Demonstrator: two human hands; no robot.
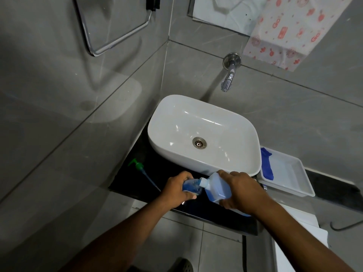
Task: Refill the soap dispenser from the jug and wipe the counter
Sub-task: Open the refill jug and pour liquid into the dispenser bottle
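While each hand grips one, tilted translucent jug (217,188) of blue soap against dispenser (191,186) mouth.

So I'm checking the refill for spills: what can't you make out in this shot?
- Soap dispenser: the left hand wraps it, hiding its opening and fill level.
- Jug: the right hand covers its rear; any stream at the spout is too small to tell.
- Counter: black and dim, so drips would not show; arms hide its front.
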